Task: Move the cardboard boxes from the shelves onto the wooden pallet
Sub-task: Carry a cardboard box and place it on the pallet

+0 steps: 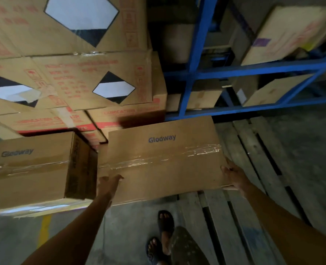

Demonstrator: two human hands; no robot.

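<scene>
Head view, box in hand: I see the brown cardboard box printed "Glodway" with clear tape across its lid (166, 157) held between both hands, at centre, above the near edge of the grey slatted wooden pallet (254, 169).
Left hand: the left hand (108, 183) is on the box's near-left corner, fingers wrapped onto the lid edge, gripping it.
Right hand: the right hand (234, 175) clasps the near-right corner, fingers curled over the edge.
Left side: 1 more brown taped "Glodway" carton (30, 169) sits just beside the held box, on its left.
Far left: a stack of tan cartons with red print and black-and-white diamond labels (78, 73) rises behind.
Far right: the blue steel shelving rack (198, 54) holds further boxes.
Near: 2 feet in dark sandals (162, 236) stand on the concrete floor.
Handling, my judgement: stiff walls, probably moderate weight since it takes 2 hands; the tape looks slick, so I would grip under opposite bottom corners, not the lid.
Risk: the lid edge may buckle.
</scene>
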